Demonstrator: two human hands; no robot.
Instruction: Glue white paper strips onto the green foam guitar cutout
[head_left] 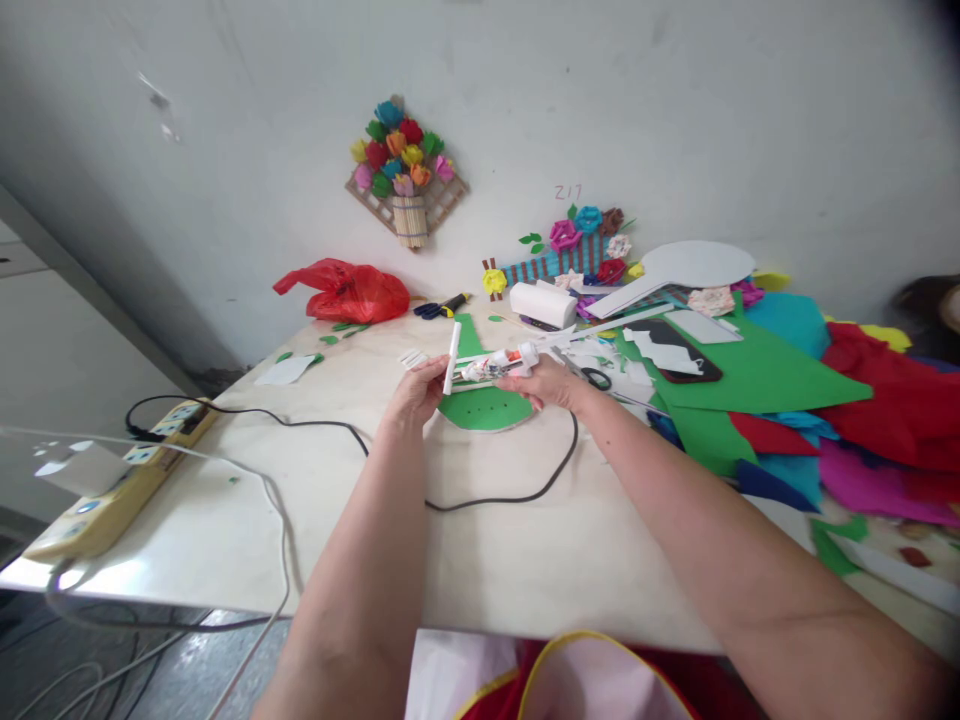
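Note:
My left hand (421,390) pinches a short white paper roll (452,358), which stands nearly upright. Closed around a white hot glue gun (525,356) is my right hand (546,382); the gun's nozzle end points left, close to the roll. Whether the nozzle touches the roll I cannot tell. Below both hands lies a green cutout (484,410) with a rounded body, a narrow neck and a few dark dots. Thin white strips cross above it, partly hidden by my fingers.
A yellow power strip (112,500) and a black cord (502,503) lie on the table. A red plastic bag (356,291) and pliers (442,307) sit at the back. To the right are a phone (686,362), scissors (596,378), paper scraps and coloured sheets (772,365).

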